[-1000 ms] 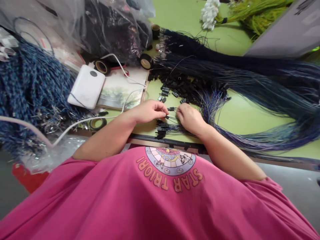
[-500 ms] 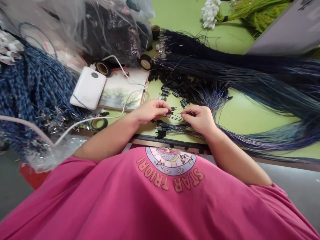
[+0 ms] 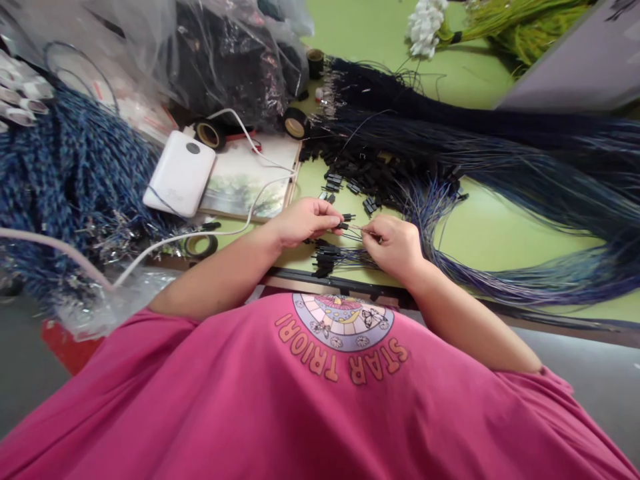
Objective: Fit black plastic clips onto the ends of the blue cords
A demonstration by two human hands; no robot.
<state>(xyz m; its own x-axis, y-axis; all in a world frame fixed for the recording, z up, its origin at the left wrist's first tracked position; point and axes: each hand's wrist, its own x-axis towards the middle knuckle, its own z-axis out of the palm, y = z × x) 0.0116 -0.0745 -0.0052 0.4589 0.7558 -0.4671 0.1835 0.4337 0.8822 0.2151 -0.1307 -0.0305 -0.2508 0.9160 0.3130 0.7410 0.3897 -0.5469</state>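
Observation:
My left hand [image 3: 313, 221] pinches a small black connector [image 3: 343, 227] between thumb and fingertips. A second black connector piece [image 3: 349, 217] shows just beyond those fingers. Facing it, my right hand [image 3: 393, 241] has its thumb and forefinger closed on a thin wire [image 3: 356, 229], whose end points at the connector. Below both hands lies a row of black connectors [image 3: 327, 257] fitted on wires that run off to the right. A few loose connectors [image 3: 334, 180] rest just past my hands, in front of a heap of black connectors [image 3: 380, 170].
Long bundles of dark blue wire [image 3: 500, 143] stretch across the green table [image 3: 365, 27]. At the left are a white power bank [image 3: 179, 173] with a white cable, a book [image 3: 240, 190], rolls of black tape [image 3: 297, 124] and a blue wire bundle [image 3: 75, 160]. Green wires [image 3: 530, 30] lie at the back.
My right hand has turned slightly, its fingers curling in more around the wire. My left hand keeps its pinch on the connector. The whole view has shifted a little.

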